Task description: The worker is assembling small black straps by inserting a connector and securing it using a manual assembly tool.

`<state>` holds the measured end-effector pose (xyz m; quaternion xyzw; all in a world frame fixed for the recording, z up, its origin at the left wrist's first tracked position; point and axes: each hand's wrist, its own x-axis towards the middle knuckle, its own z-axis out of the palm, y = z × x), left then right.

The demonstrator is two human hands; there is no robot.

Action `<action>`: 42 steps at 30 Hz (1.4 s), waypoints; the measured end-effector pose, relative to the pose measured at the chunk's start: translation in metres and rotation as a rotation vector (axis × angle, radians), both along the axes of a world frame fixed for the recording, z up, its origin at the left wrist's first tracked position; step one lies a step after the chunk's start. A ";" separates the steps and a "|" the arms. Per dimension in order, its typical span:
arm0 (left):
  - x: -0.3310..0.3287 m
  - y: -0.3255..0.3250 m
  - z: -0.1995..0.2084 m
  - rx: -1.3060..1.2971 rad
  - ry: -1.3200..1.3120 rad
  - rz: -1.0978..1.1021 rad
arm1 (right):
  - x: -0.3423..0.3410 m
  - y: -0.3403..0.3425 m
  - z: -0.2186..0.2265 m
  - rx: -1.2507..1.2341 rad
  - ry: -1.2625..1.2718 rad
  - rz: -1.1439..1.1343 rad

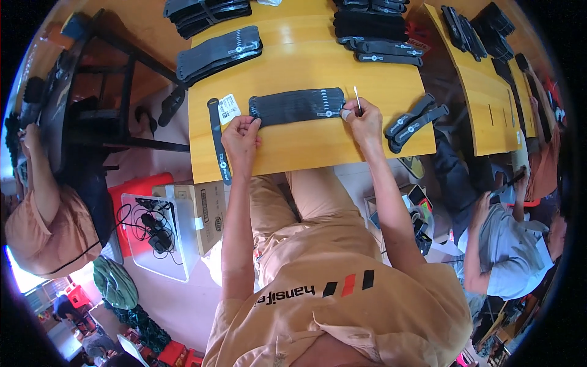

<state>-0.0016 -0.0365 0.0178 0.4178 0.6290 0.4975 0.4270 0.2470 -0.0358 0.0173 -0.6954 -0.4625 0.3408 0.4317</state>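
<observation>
A row of overlapping black straps with pale printed marks lies across the wooden table in front of me. At its left end, my left hand pinches the near corner between thumb and fingers. My right hand is closed at the opposite end, thumb on the nearest strap's tip. A thin tool with a light, narrow shaft sticks up from the right fingers; its kind is unclear and its handle mostly hidden. Left of my left hand are a single black strap and a white label sheet.
Stacked black straps lie at the far left of the table, more at the far right. Several loose straps rest by the right edge. A clear bin of cables stands below left. People sit on both sides.
</observation>
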 end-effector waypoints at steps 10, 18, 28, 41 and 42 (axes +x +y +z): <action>0.000 -0.002 -0.001 0.047 -0.021 0.001 | -0.005 -0.002 0.008 -0.001 0.046 -0.026; 0.002 -0.002 -0.003 0.003 0.036 -0.007 | -0.003 -0.002 0.003 0.025 0.003 -0.030; 0.002 0.000 -0.001 0.050 0.054 0.004 | -0.003 0.001 0.001 0.001 -0.063 -0.038; 0.002 0.000 0.000 -0.002 0.067 -0.005 | -0.004 0.001 -0.002 0.007 -0.093 -0.052; 0.004 0.000 0.001 0.024 0.058 -0.006 | -0.003 0.002 -0.002 0.001 -0.109 -0.061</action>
